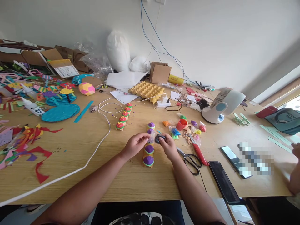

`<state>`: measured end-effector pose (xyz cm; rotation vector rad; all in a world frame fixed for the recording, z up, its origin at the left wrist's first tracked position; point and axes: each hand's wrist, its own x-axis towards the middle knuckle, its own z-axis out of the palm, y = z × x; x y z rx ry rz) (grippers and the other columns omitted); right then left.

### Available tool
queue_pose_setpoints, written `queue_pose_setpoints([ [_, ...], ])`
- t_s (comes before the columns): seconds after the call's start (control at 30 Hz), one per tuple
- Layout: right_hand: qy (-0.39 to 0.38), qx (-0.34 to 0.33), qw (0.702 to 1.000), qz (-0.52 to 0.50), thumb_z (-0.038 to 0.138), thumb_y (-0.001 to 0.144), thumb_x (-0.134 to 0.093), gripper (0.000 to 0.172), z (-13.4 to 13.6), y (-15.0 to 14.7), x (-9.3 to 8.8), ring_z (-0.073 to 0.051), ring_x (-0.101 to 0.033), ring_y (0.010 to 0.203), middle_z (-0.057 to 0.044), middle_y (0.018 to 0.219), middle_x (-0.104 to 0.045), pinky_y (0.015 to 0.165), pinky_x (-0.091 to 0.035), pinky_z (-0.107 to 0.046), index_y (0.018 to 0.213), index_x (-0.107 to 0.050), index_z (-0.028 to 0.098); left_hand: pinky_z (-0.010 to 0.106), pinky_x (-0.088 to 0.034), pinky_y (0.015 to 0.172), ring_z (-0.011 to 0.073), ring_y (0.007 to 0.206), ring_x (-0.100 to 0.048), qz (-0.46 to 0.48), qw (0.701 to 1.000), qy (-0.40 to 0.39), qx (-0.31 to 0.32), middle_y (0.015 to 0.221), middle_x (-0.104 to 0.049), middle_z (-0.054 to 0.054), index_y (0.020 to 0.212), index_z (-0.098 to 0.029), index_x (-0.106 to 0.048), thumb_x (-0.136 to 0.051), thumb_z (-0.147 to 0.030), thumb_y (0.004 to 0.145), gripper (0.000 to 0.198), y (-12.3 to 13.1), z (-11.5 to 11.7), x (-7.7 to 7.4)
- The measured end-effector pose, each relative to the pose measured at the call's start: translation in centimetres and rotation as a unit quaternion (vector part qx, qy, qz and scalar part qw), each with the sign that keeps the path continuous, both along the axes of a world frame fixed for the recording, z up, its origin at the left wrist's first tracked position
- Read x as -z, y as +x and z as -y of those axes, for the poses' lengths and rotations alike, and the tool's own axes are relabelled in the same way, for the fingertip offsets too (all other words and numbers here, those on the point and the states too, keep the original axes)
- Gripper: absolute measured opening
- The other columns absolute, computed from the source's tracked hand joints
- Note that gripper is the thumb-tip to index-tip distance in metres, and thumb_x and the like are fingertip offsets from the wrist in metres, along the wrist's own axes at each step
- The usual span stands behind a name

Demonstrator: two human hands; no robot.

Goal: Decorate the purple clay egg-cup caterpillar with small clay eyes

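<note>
My right hand (168,146) pinches a small black lump (159,138), which looks like modelling clay in a bag. A clear plastic wrapper (152,136) sticks out from it, and the fingertips of my left hand (137,144) are closed on its near edge. Beneath both hands stands an egg-carton strip (148,154) with several cups topped in purple clay and rimmed in pale green. The wrapper and my fingers cover its middle. Farther left is a second carton strip (123,118), decorated in red and green, with pins sticking out of its sides.
Black-handled scissors (193,161) and a red-handled tool (199,151) lie right of my hands. Behind them are bagged clay (175,132) and a red cup (181,124). A white fan (217,107), phones (223,181) and a white cable (93,156) occupy the table. Another person's arm (295,165) rests far right.
</note>
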<state>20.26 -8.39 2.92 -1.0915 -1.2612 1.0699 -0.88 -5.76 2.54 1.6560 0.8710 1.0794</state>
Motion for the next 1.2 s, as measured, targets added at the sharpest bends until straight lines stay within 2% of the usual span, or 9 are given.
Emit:
queue_pose_setpoints([
  [0.2,0.024,-0.005,1.0,0.019,0.052,0.089,-0.071,0.033,0.1,-0.3,0.1,-0.015,-0.06,0.073,-0.002,0.08,-0.066,0.071,-0.05,-0.029,0.09,-0.066,0.019,0.027,-0.054,0.082,0.0181,0.095,-0.07,0.034,0.998,-0.038,0.024,0.104,-0.075,0.006,0.11,-0.019,-0.072,-0.069,-0.041,0.092,0.029,-0.1,-0.4,0.6],
  [0.33,0.042,-0.011,0.998,0.045,0.053,0.09,-0.069,0.034,0.4,-0.4,0.0,-0.017,-0.064,0.076,-0.004,0.083,-0.068,0.073,-0.054,-0.031,0.092,-0.066,0.02,0.025,-0.052,0.076,0.0153,0.085,-0.067,0.041,0.999,-0.027,0.005,0.096,-0.074,0.004,0.102,-0.019,-0.071,-0.072,-0.041,0.09,0.025,0.2,-0.2,0.3],
  [0.4,0.061,-0.037,0.995,0.068,0.053,0.091,-0.069,0.033,0.8,-0.4,-0.3,-0.019,-0.066,0.083,-0.006,0.09,-0.071,0.077,-0.056,-0.034,0.097,-0.068,0.021,0.025,-0.049,0.068,0.0134,0.076,-0.063,0.024,0.999,0.016,-0.025,0.09,-0.073,0.002,0.096,-0.019,-0.071,-0.072,-0.04,0.091,0.021,0.2,0.0,0.0],
  [0.47,0.088,-0.077,0.988,0.104,0.056,0.092,-0.067,0.037,1.4,-0.4,-0.9,-0.022,-0.067,0.089,-0.009,0.098,-0.072,0.079,-0.056,-0.036,0.106,-0.07,0.022,0.026,-0.046,0.067,0.0138,0.077,-0.062,0.001,0.993,0.106,-0.058,0.089,-0.072,0.002,0.092,-0.02,-0.072,-0.071,-0.037,0.093,0.017,0.1,0.2,-0.5],
  [0.57,0.109,-0.125,0.981,0.097,0.065,0.096,-0.054,0.049,2.1,-0.5,-1.8,-0.022,-0.068,0.086,-0.011,0.106,-0.072,0.075,-0.056,-0.036,0.116,-0.069,0.022,0.03,-0.048,0.083,0.016,0.091,-0.063,-0.028,0.956,0.272,-0.102,0.094,-0.071,0.002,0.091,-0.024,-0.074,-0.072,-0.029,0.094,0.006,-0.2,0.6,-1.4],
  [0.67,0.102,-0.152,0.98,0.078,0.068,0.094,-0.055,0.056,2.5,-0.6,-2.4,-0.021,-0.068,0.087,-0.012,0.116,-0.07,0.078,-0.057,-0.037,0.125,-0.064,0.022,0.032,-0.048,0.089,0.0167,0.093,-0.06,-0.063,0.92,0.366,-0.121,0.094,-0.069,0.001,0.092,-0.026,-0.075,-0.073,-0.023,0.092,0.004,-0.2,1.3,-1.9],
  [0.83,0.086,-0.2,0.97,0.11,0.072,0.083,-0.068,0.077,2.7,-0.8,-2.2,-0.029,-0.063,0.118,-0.014,0.131,-0.067,0.102,-0.05,-0.044,0.141,-0.057,0.022,0.036,-0.049,0.095,0.0201,0.101,-0.058,-0.081,0.886,0.435,-0.139,0.1,-0.067,0.004,0.087,-0.026,-0.075,-0.073,-0.019,0.09,0.007,-0.1,2.3,-2.3],
  [0.9,0.073,-0.222,0.968,0.095,0.071,0.081,-0.071,0.078,2.7,-0.8,-2.0,-0.03,-0.061,0.123,-0.014,0.134,-0.065,0.105,-0.048,-0.044,0.14,-0.058,0.022,0.038,-0.048,0.097,0.0212,0.104,-0.056,-0.089,0.874,0.452,-0.153,0.101,-0.067,0.004,0.087,-0.026,-0.075,-0.074,-0.019,0.088,0.007,-0.2,2.4,-2.4],
  [1.2,0.019,-0.217,0.971,0.095,0.071,0.079,-0.072,0.07,2.7,-0.8,-2.3,-0.022,-0.06,0.096,-0.01,0.112,-0.067,0.086,-0.05,-0.034,0.122,-0.065,0.017,0.041,-0.047,0.101,0.0244,0.112,-0.052,-0.103,0.861,0.471,-0.165,0.103,-0.066,0.005,0.086,-0.028,-0.077,-0.075,-0.021,0.089,0.008,-0.3,2.5,-2.3],
])
